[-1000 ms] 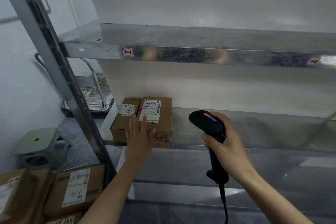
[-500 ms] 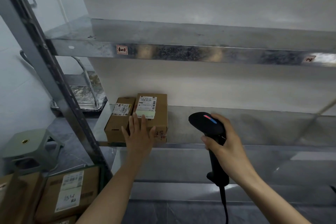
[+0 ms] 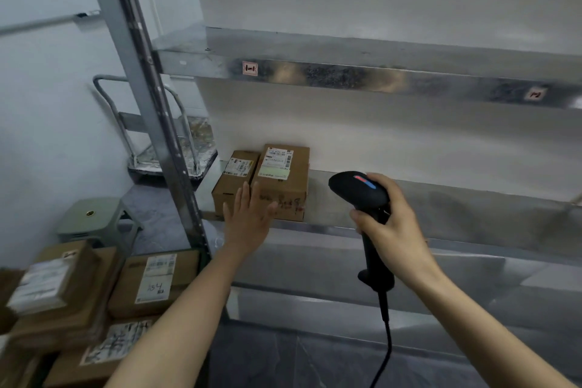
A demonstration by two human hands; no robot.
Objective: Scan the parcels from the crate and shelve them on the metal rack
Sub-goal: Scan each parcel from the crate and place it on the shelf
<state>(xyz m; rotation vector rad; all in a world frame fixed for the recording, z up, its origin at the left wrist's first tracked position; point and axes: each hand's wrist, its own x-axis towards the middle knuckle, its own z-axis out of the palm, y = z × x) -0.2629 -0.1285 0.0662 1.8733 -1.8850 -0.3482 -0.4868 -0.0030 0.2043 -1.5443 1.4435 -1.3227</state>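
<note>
The left hand (image 3: 248,217) is held flat, fingers straight and together and thumb spread, before the front faces of two cardboard boxes; contact cannot be confirmed. The smaller brown cardboard parcel (image 3: 231,186) and the larger brown labelled parcel (image 3: 283,179) are set side by side, touching, at the left end of the middle shelf of the grey metal rack (image 3: 441,208). A black corded handheld barcode scanner (image 3: 359,190) is gripped upright by its handle in the right hand (image 3: 393,230), fingers curled round it. At lower left, further brown labelled parcels (image 3: 154,283) are piled near a pale green plastic stool (image 3: 91,217).
</note>
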